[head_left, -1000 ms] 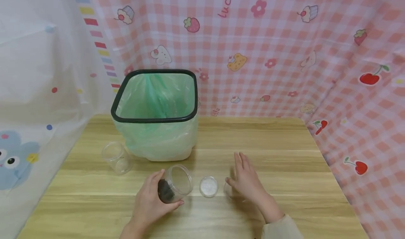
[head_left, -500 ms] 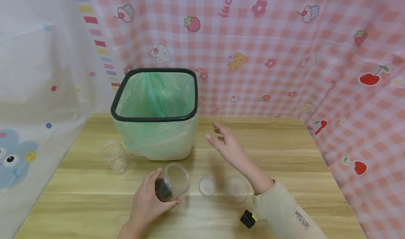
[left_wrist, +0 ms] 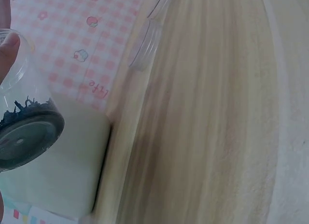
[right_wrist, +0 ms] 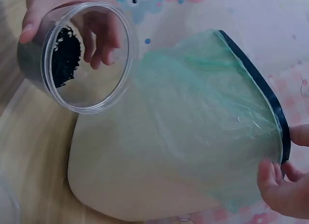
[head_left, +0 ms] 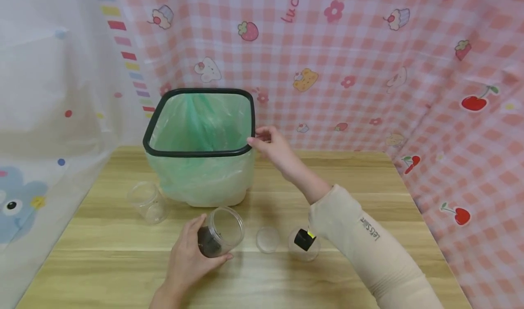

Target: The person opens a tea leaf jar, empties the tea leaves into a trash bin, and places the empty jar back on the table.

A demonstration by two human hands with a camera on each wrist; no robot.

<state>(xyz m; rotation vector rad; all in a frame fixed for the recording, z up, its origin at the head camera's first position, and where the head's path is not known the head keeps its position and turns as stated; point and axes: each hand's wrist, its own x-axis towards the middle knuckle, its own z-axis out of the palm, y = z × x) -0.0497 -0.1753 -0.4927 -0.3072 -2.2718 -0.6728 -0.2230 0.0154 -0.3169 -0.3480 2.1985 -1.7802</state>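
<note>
In the head view my left hand (head_left: 184, 261) grips a clear plastic jar (head_left: 228, 230) round its side. Its open mouth tilts toward the right. Dark, shredded bits (right_wrist: 66, 57) lie in the bottom, seen through the mouth in the right wrist view. A trash bin (head_left: 204, 179) with a pale green liner and black rim stands behind the jar. My right hand (head_left: 276, 147) reaches its right front corner, thumb at the rim and fingers curled just outside; it appears to pinch the rim. The right wrist view shows fingertips (right_wrist: 267, 178) by the liner's edge.
Two round clear lids, a smaller one (head_left: 267, 240) and a larger one (head_left: 304, 255), lie on the wooden table (head_left: 123, 272). Another clear jar (head_left: 148, 202) sits left of the bin. A black wrist camera (head_left: 304, 239) hangs from the right sleeve (head_left: 360, 236).
My right hand has left the larger lid on the table and moved up and left to the bin's rim. The left hand keeps hold of the jar, shifting slightly left.
</note>
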